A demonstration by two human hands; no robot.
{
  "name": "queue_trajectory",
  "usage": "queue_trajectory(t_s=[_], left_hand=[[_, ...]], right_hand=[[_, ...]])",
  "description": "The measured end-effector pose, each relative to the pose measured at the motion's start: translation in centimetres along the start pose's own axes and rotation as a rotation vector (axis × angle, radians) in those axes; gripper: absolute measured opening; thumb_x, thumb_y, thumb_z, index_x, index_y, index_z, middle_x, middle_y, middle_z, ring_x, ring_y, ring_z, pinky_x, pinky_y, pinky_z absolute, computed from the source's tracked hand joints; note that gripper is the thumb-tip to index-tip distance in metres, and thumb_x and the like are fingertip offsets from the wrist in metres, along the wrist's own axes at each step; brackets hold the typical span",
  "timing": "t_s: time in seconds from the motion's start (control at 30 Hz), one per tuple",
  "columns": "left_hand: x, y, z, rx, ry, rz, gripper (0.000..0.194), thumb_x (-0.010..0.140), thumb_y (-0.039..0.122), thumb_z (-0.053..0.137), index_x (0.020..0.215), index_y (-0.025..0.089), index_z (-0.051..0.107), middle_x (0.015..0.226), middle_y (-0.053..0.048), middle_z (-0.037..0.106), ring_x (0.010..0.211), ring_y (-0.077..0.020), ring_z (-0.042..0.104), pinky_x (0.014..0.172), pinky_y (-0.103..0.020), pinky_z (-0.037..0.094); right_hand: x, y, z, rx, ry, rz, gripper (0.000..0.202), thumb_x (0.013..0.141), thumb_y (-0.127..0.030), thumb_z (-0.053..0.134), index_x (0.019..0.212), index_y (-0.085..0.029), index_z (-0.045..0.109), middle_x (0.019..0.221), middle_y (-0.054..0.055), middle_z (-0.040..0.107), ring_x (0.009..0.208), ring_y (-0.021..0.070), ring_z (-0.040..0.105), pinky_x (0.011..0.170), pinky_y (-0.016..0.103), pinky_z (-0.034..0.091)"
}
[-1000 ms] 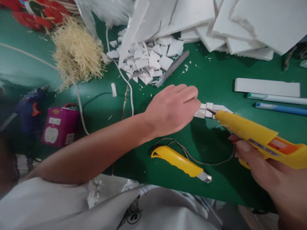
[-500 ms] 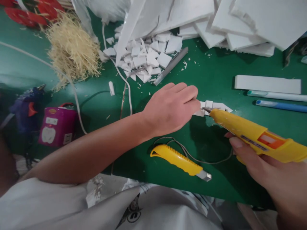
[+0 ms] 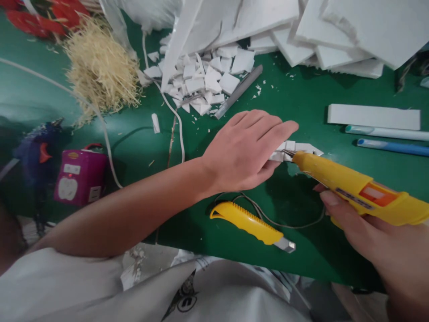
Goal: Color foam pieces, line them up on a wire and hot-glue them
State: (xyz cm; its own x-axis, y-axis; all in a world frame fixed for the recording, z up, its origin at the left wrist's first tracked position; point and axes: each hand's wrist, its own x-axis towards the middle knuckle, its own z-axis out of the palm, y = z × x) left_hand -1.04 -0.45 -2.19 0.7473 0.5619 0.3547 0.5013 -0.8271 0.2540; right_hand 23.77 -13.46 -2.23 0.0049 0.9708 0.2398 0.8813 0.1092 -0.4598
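My left hand [image 3: 243, 150] lies over the left end of a small assembly of white foam pieces [image 3: 306, 148] with a pointed right end. Its index finger stretches past the far side and its thumb lies along the near side, with the assembly between them; the other fingertips are hidden. In my right hand [image 3: 372, 237] is a yellow hot glue gun [image 3: 351, 181], gripped from below. The gun's metal nozzle touches or nearly touches the assembly beside my left hand. Nearer my body, a yellow utility knife [image 3: 250, 223] rests on the green table [image 3: 187, 214].
White foam scraps [image 3: 211, 78] and a grey strip [image 3: 239, 91] lie beyond my left hand. Foam sheets [image 3: 321, 27] are stacked behind. A foam bar [image 3: 373, 116] and two pens [image 3: 392, 146] lie right. Pale shredded strands [image 3: 102, 67], a purple box [image 3: 82, 176] and cords stand left.
My left hand's fingers have uncurled, the index finger now reaching farther right and the thumb showing below. The foam assembly has shifted very slightly left. The glue gun has barely moved.
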Motion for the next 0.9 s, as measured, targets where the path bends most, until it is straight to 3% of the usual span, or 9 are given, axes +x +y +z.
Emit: queue_trajectory(t_s=[0.23,0.33,0.4,0.47,0.6,0.7,0.9], left_hand=[[0.0,-0.1,1.1,-0.042,-0.032,0.027,0.044,0.101,0.022,0.046,0.145,0.018,0.047,0.125,-0.009,0.07,0.122,-0.0254,0.065,0.106,-0.045,0.051],[0.1,-0.1,1.3,-0.044,-0.048,0.022,0.043,0.101,0.022,0.045,0.144,0.018,0.048,0.125,-0.009,0.07,0.12,-0.0261,0.065,0.105,-0.046,0.051],[0.1,-0.1,1.3,-0.049,-0.06,0.012,0.043,0.101,0.022,0.045,0.144,0.019,0.048,0.125,-0.009,0.07,0.12,-0.0266,0.065,0.105,-0.046,0.051],[0.2,0.0,1.3,-0.052,-0.067,0.004,0.041,0.101,0.023,0.046,0.141,0.019,0.05,0.126,-0.008,0.069,0.121,-0.0267,0.065,0.105,-0.046,0.05],[0.2,0.1,1.0,-0.056,-0.054,-0.002,0.023,0.1,0.023,0.051,0.121,0.018,0.059,0.12,-0.008,0.071,0.116,-0.0252,0.066,0.103,-0.042,0.05],[0.2,0.0,0.9,-0.054,-0.052,0.003,0.014,0.1,0.022,0.053,0.11,0.019,0.061,0.117,-0.008,0.073,0.114,-0.0247,0.066,0.101,-0.041,0.049],[0.1,-0.2,0.9,-0.05,-0.038,0.044,0.009,0.1,0.023,0.056,0.106,0.018,0.062,0.116,-0.007,0.073,0.113,-0.0232,0.066,0.101,-0.039,0.048]], right_hand=[[0.0,0.2,-0.3,0.0,0.004,-0.021,0.035,0.099,-0.06,0.059,0.09,-0.028,0.069,0.072,0.002,0.075,0.056,0.0193,0.07,0.046,0.03,0.053],[0.0,0.9,-1.2,-0.063,-0.015,0.003,0.032,0.095,-0.059,0.065,0.097,-0.028,0.073,0.084,0.006,0.08,0.072,0.0254,0.077,0.058,0.035,0.059],[0.1,1.2,-1.7,-0.052,-0.114,0.007,0.03,0.096,-0.058,0.065,0.101,-0.03,0.075,0.092,0.006,0.081,0.08,0.0262,0.078,0.064,0.037,0.062],[0.2,1.1,-1.8,-0.042,-0.119,0.017,0.033,0.097,-0.06,0.063,0.1,-0.029,0.075,0.09,0.006,0.081,0.076,0.0251,0.078,0.062,0.036,0.062],[0.0,0.7,-0.8,-0.068,0.026,-0.053,0.039,0.097,-0.063,0.061,0.088,-0.027,0.073,0.069,0.003,0.073,0.058,0.0202,0.071,0.049,0.031,0.053],[-0.1,0.6,-0.2,-0.05,-0.005,-0.054,0.034,0.094,-0.059,0.068,0.084,-0.027,0.072,0.066,0.003,0.07,0.055,0.0192,0.067,0.048,0.031,0.049],[0.1,0.0,-0.2,0.037,-0.013,-0.014,0.039,0.098,-0.061,0.059,0.083,-0.027,0.07,0.063,0.001,0.067,0.048,0.0173,0.06,0.046,0.031,0.045]])
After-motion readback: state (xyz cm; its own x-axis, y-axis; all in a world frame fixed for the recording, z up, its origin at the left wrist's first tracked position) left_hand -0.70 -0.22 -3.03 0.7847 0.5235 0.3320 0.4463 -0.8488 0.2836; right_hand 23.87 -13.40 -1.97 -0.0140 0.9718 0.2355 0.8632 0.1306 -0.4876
